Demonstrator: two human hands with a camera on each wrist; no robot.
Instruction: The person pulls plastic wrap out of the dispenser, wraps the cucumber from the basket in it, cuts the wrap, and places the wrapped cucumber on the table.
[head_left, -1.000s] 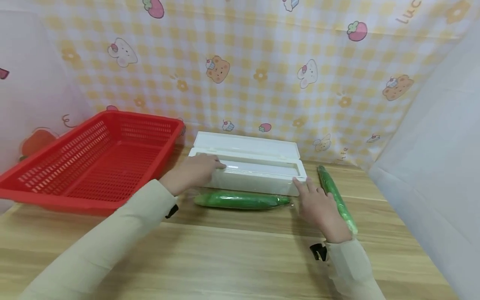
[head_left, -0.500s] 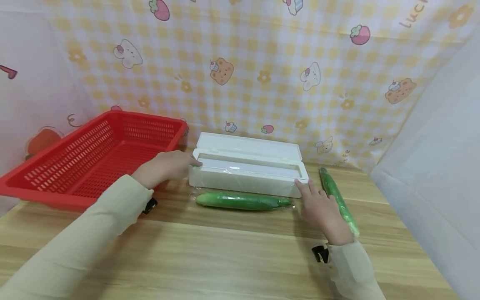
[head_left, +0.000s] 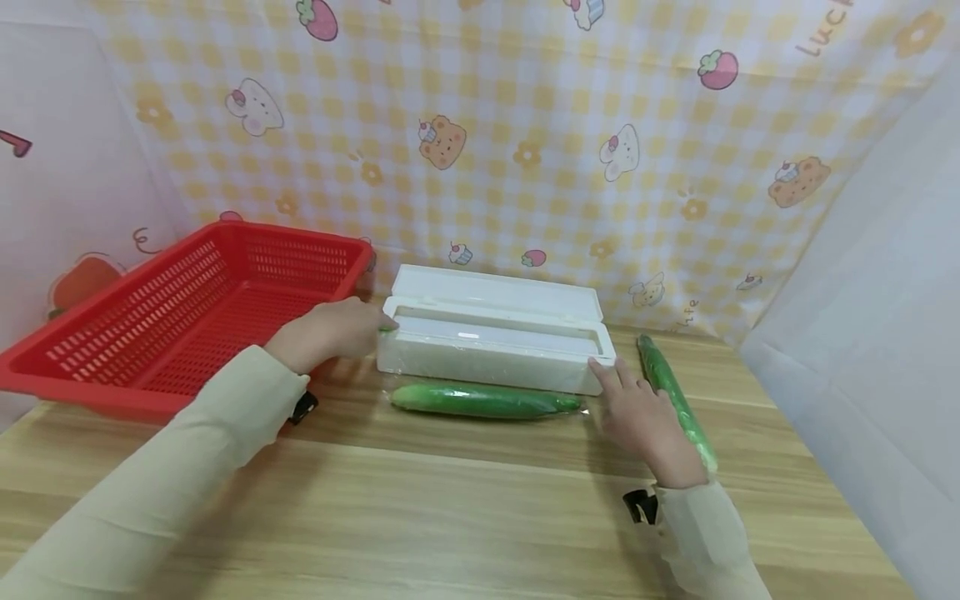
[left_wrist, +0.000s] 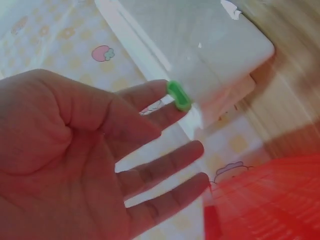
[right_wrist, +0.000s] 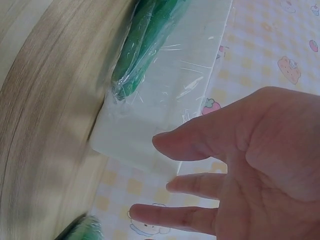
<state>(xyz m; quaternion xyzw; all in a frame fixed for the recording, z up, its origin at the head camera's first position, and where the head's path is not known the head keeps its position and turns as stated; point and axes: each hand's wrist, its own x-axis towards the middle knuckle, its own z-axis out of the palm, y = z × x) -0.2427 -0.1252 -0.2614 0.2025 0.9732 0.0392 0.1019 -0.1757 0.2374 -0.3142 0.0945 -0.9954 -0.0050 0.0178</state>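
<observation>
A long white cling film box (head_left: 495, 367) stands with its lid raised against the cloth. At its left end is my left hand (head_left: 337, 329), fingers fairly straight. In the left wrist view two fingertips touch a small green slider (left_wrist: 179, 96) at the box's corner. My right hand (head_left: 637, 417) rests its fingers on the box's right end, and in the right wrist view the thumb (right_wrist: 175, 144) lies on its front face, fingers extended. Directly in front of the box lies a cucumber (head_left: 483, 400) covered in clear film.
Beyond my right hand a second film-covered cucumber (head_left: 667, 379) lies slantwise on the wooden table (head_left: 450, 517). A large red basket (head_left: 187, 408) stands at the left, beside my left forearm. A patterned cloth (head_left: 517, 108) hangs right behind the box.
My left hand has moved left along the box, from over its top edge to its left end. The right hand keeps its place; the cucumbers lie as before.
</observation>
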